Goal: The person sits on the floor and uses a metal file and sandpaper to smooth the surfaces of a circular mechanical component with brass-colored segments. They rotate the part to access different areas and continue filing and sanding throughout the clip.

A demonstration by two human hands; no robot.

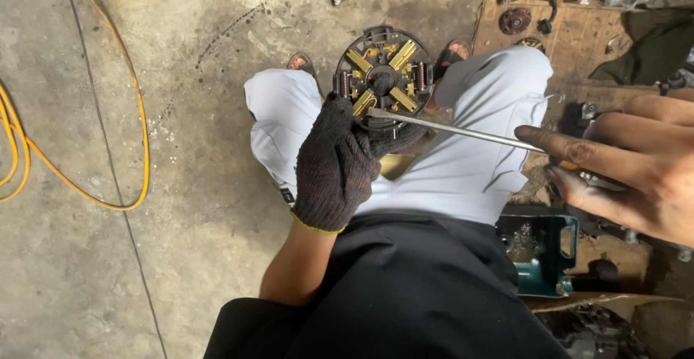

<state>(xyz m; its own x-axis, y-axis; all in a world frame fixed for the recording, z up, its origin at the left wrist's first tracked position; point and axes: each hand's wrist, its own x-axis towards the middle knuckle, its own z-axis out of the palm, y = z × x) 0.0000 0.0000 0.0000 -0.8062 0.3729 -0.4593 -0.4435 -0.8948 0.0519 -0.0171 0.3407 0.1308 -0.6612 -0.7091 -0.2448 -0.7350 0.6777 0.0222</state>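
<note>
Round brush-holder plate (384, 70) pinched in gloved left hand (334, 164) fingers, screwdriver (452, 127) tip touching it

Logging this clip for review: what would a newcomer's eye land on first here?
At centre, the left hand in a dark knitted glove grips a round black brush-holder plate with brass fittings and small springs above the knees. From the right, the bare right hand aims a long metal screwdriver at the plate's lower edge. A yellow cable loops across the concrete floor at left.
</note>
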